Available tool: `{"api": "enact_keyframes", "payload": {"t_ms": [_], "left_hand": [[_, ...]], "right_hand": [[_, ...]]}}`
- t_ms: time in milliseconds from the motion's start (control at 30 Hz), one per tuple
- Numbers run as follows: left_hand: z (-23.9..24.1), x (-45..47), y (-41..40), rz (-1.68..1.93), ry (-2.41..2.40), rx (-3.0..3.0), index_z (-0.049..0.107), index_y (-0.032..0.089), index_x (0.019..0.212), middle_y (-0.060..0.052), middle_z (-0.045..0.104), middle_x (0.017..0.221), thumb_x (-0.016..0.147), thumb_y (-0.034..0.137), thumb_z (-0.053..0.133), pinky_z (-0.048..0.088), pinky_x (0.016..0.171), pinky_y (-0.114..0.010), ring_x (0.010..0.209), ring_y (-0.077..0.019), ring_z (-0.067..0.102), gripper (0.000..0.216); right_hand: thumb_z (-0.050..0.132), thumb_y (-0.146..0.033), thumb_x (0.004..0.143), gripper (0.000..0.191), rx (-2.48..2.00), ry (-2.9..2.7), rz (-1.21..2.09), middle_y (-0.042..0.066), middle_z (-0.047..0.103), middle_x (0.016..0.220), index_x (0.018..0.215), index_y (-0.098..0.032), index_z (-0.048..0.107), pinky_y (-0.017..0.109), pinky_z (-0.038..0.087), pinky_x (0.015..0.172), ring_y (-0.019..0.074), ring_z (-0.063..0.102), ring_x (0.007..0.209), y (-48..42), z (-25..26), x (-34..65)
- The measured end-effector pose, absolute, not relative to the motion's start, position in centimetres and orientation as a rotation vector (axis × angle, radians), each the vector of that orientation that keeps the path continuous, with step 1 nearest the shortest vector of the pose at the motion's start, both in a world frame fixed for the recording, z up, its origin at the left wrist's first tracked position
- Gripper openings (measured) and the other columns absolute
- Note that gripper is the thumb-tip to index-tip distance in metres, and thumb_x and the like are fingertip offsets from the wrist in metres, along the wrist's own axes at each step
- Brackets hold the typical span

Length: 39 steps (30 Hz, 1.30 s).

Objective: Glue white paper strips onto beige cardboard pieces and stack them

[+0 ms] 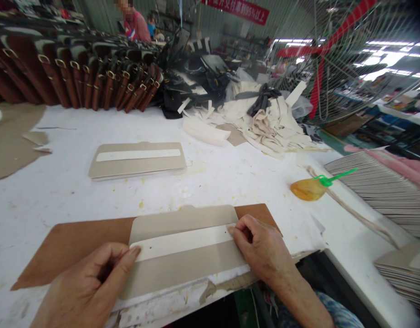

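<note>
A white strip (186, 241) with a small dark hole near each end lies across a beige panel (186, 269) at the table's front edge. Pinched between thumb and fingers, its left end is in my left hand (94, 278). My right hand (261, 246) grips the right end the same way. Under the panel, a brown leather-like sheet (83, 241) sticks out on both sides. Farther back rests a small stack of similar beige panels (138, 169), the top one bearing a white strip (138, 155).
A bottle of amber liquid (307, 189) with a green nozzle lies at the right. Brown buckled bags (76, 73) line the back left. Cream scraps (268, 123) are heaped at the back, near a caged fan (321, 50). Stacked panels (384, 191) stand at the right.
</note>
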<state>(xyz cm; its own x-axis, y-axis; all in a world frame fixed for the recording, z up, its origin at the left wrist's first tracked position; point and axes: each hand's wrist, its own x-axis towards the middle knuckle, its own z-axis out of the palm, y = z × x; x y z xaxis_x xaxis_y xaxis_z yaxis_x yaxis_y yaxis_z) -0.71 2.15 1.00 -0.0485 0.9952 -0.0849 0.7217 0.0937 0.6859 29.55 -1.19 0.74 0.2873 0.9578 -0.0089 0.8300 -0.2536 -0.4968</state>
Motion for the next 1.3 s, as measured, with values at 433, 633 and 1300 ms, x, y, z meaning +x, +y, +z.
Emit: {"api": "enact_keyframes", "payload": {"t_ms": [433, 633, 1300], "left_hand": [[1.1, -0.7, 2.2, 0.499, 1.868, 1.758, 0.064, 0.028, 0.080, 0.009, 0.065, 0.064, 0.090, 0.063, 0.047, 0.038, 0.069, -0.028, 0.067, -0.0187, 0.060, 0.041], [1.9, 0.0, 2.1, 0.524, 1.866, 1.818, 0.061, 0.027, 0.077, 0.009, 0.063, 0.060, 0.091, 0.057, 0.046, 0.036, 0.063, -0.027, 0.061, -0.0167, 0.060, 0.037], [2.3, -0.2, 0.8, 0.996, 1.243, 2.327, 0.050, 0.023, 0.073, 0.006, 0.052, 0.061, 0.097, 0.016, 0.052, 0.034, 0.047, -0.020, 0.049, -0.0083, 0.051, 0.026]], "right_hand": [[0.051, -0.044, 0.090, 0.028, -2.280, -1.582, 0.459, 0.002, 0.064, 0.065, 0.070, -0.025, 0.054, 0.034, 0.034, 0.064, 0.0229, 0.061, 0.065, -0.9, 1.0, 29.3], [0.050, -0.044, 0.089, 0.027, -2.272, -1.593, 0.402, 0.002, 0.063, 0.063, 0.070, -0.025, 0.052, 0.034, 0.033, 0.064, 0.0226, 0.060, 0.062, -1.0, 0.8, 29.2], [0.043, -0.071, 0.084, 0.046, -2.465, -1.596, 0.572, 0.000, 0.071, 0.068, 0.077, -0.030, 0.064, 0.038, 0.044, 0.061, 0.0239, 0.067, 0.064, -1.4, -0.7, 31.7]]}}
